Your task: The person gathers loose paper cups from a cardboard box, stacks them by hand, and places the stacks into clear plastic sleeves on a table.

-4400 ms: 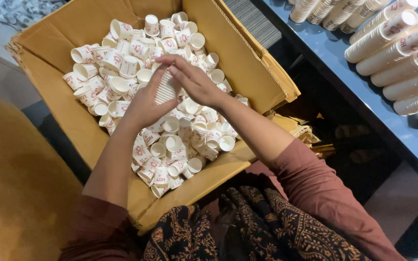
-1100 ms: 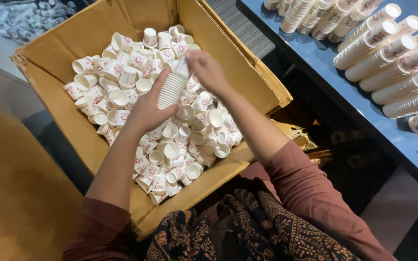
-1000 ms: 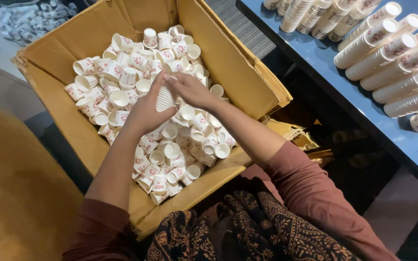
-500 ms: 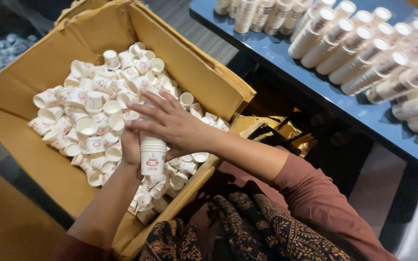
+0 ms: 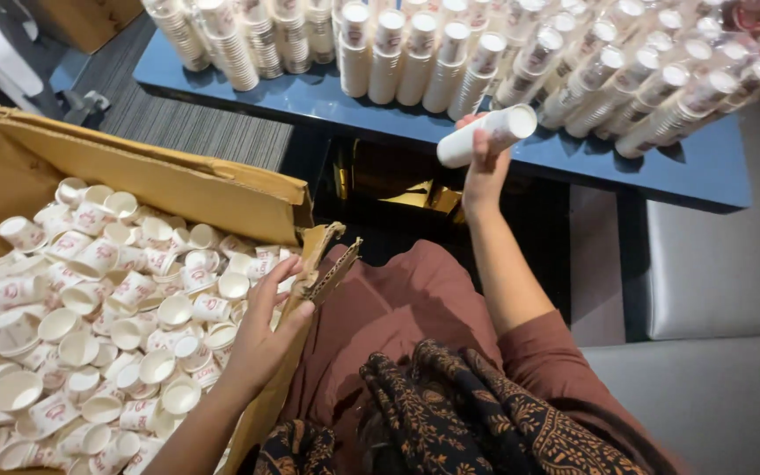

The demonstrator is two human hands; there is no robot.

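1. Left hand [image 5: 261,339] at 7 o'clock, fingers loose and open, resting on the edge of the cardboard box [image 5: 178,189] of loose paper cups [image 5: 107,308].
2. Right hand [image 5: 484,167] at 1 o'clock, gripping a stack of cups [image 5: 488,135].
3. Looks like the drop-off step: needs lining up beside the rows of cup stacks [image 5: 450,53] on the blue table [image 5: 380,119] at 12 o'clock.

The right hand [image 5: 484,171] holds a stack of paper cups [image 5: 487,135] over the blue table [image 5: 380,114]; the left hand [image 5: 263,330] rests on the cardboard box [image 5: 178,180].

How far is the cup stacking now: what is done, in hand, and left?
Done: many cup stacks lie on the blue table. In hand: the right hand holds a stack of cups above that table; the left hand rests at the cardboard box. Left: many loose cups fill it.
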